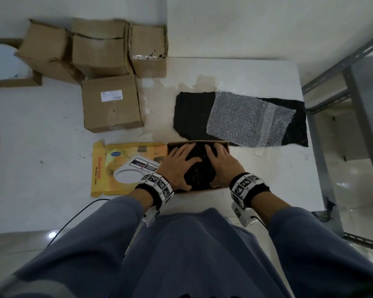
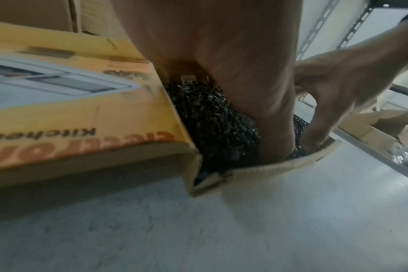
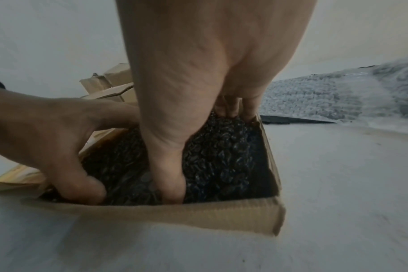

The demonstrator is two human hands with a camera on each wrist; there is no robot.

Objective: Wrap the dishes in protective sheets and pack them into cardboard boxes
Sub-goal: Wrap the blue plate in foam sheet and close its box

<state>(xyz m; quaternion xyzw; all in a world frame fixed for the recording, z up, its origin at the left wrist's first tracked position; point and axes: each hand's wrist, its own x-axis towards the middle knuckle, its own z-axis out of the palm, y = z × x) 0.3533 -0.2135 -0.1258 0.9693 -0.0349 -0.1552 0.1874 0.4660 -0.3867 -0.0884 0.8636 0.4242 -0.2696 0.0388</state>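
A dish bundle [image 1: 199,168] wrapped in black bubble sheet sits inside a small open cardboard box [image 1: 202,189] at the near edge of the white table. The box's yellow printed lid [image 1: 125,166] lies folded out to the left. My left hand [image 1: 181,166] spans the bundle's left half, fingers spread over the top and thumb tucked down the near side. My right hand [image 1: 222,164] grips the right half the same way. In the right wrist view, the thumb [image 3: 170,184] digs between the bundle [image 3: 221,156] and the box wall [image 3: 198,215]. The dish itself is hidden.
A black bubble sheet [image 1: 194,112] with a clear bubble-wrap sheet [image 1: 241,117] on it lies just behind the box. Several closed brown cartons [image 1: 112,104] stand at the back left. A white plate [image 1: 2,61] sits in a box at far left. A metal rack [image 1: 353,104] borders the right.
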